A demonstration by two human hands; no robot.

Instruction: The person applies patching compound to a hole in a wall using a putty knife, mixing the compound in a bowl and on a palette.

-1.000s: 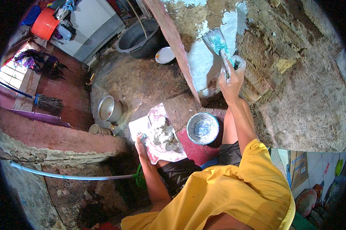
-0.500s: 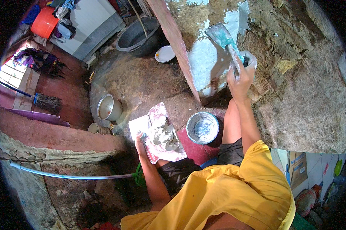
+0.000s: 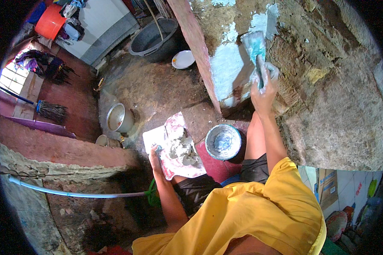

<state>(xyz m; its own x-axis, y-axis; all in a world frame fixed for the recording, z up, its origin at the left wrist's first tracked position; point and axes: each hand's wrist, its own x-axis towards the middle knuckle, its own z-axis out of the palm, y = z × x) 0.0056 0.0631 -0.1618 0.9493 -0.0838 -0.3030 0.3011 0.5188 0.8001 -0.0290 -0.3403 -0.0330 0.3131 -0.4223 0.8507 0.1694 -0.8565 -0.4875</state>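
Note:
My right hand is closed round the handle of a putty knife, its wide blade smeared with green and white. The blade is over the rough brown wall, right beside a patch of white putty; whether it touches I cannot tell. Low on the left, my left hand grips the edge of a flat board, white and stained pink. A lumpy heap of wet putty lies on that board. Between my knees stands a round bowl smeared inside with white and blue-grey.
Past the wall's pink edge are a big dark basin and a white plate. A metal pot stands on the floor to the left. Lower left, a pale blue pole reaches towards my left arm.
The putty knife has turned more upright, its blade shifting right and slightly down, with my right hand tilting along. My left hand and the board stay nearly still.

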